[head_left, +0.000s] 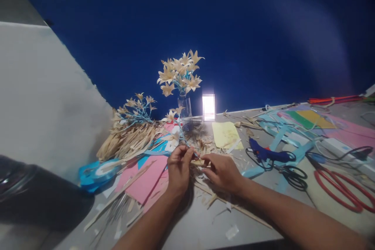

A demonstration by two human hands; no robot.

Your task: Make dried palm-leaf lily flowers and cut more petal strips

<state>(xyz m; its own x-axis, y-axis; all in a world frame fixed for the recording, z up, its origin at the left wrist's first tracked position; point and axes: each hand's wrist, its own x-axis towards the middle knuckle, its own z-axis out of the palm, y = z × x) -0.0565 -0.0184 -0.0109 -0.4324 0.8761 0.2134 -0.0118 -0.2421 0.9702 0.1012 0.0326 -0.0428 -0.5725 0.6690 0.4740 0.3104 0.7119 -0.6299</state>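
My left hand [179, 170] is closed in a pinch around the light-blue stem of a pale artificial flower [172, 137], whose blooms lean up and away from the fingers. Close by on the right, my right hand [222, 171] pinches at the thin lower end of that stem; exactly what lies between its fingertips is too small to make out. Behind both hands stands a clear glass vase [184, 111] filled with cream star-shaped flowers [182, 71] on blue stems. More small flowers [140, 108] rest on a pile of dried husk strips [127, 140] to the left.
A blue glue gun [269, 153], black-handled scissors [294, 177] and large red-handled scissors [340, 189] lie on the right. Pink paper [146, 181], a blue tape dispenser [93, 175] and loose wires occupy the left. A bright light [209, 107] stands before the blue panel [249, 39].
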